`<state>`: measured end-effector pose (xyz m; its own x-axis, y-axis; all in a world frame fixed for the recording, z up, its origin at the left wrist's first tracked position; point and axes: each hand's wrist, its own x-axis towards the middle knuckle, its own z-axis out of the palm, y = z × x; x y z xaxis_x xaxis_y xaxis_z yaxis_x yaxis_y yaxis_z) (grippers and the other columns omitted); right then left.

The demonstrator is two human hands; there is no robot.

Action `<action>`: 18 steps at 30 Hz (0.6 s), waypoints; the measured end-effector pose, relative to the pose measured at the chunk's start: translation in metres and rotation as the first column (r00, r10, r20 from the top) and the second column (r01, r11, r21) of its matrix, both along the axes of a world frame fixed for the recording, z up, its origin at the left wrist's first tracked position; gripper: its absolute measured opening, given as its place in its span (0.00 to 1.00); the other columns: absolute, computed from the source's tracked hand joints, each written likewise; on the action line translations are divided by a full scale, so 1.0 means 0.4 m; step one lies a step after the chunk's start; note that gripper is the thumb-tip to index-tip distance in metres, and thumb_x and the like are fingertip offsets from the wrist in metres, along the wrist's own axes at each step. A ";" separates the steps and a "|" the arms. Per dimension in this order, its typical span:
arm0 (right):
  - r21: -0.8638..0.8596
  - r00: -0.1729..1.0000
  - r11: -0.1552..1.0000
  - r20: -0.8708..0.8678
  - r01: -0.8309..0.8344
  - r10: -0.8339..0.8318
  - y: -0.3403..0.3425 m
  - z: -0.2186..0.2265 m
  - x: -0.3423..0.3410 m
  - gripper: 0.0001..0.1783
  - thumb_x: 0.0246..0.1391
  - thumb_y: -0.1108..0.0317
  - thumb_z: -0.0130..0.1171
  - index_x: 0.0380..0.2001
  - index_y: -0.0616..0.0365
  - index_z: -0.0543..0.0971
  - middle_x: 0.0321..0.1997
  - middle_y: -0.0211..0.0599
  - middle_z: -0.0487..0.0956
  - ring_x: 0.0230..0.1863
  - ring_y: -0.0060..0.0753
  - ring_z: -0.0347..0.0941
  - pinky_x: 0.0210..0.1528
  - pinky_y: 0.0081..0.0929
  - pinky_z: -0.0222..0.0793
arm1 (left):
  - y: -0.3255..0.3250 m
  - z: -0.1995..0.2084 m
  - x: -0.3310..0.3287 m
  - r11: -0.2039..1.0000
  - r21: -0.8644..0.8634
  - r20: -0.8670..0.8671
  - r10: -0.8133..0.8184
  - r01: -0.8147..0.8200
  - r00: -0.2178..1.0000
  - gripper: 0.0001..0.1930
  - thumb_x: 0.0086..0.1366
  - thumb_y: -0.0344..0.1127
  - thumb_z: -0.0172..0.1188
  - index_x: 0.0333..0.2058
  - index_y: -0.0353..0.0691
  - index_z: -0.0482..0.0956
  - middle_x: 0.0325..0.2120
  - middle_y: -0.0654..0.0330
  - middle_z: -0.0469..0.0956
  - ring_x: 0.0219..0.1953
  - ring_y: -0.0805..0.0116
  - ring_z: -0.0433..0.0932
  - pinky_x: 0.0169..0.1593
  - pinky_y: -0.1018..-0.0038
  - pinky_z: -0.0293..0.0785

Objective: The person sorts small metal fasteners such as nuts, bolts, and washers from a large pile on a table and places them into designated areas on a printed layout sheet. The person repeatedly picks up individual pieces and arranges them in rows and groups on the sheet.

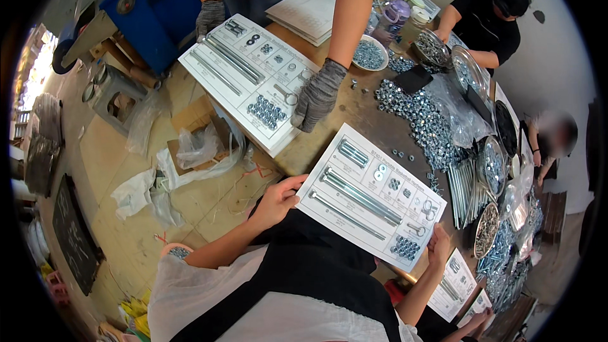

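Note:
In front of me I hold a white hardware card [329, 215] by two opposite edges. Long bolts, washers, a ring pin and a group of nuts sit on it in printed boxes. My left hand [278, 201] pinches its left edge, thumb on top. At the lower right corner, my right hand [438, 247] grips the other edge, its fingers partly hidden beneath. Across the table corner, a co-worker's gloved hand [320, 95] presses on a stack of similar cards [247, 82], while the other gloved hand [210, 18] rests at that stack's far edge.
Loose nuts [421, 114] lie heaped on the table [373, 104], beside long rods [463, 196] and a bowl of small parts [370, 54]. Other people work along the right side. An open carton [196, 130] with plastic bags stands on the floor at left.

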<state>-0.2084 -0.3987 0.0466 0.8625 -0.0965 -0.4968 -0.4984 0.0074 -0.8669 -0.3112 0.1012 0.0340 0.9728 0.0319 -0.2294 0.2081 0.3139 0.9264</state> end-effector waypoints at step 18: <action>0.153 0.982 0.970 0.011 -0.191 0.191 0.519 -0.033 0.225 0.13 0.68 0.62 0.51 0.28 0.52 0.76 0.15 0.10 0.59 0.14 0.07 0.48 0.17 0.14 0.40 | 0.459 0.071 0.170 0.945 0.268 -0.030 0.205 -0.190 0.978 0.26 0.61 0.24 0.50 0.61 0.36 0.74 0.52 0.63 0.80 0.50 0.73 0.78 0.53 0.75 0.72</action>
<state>-0.1185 -0.1911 0.0334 0.8557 0.1471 -0.4962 -0.5068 0.0442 -0.8609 -0.2431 0.2847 0.0623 0.9265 0.2887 -0.2413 0.2208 0.1018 0.9700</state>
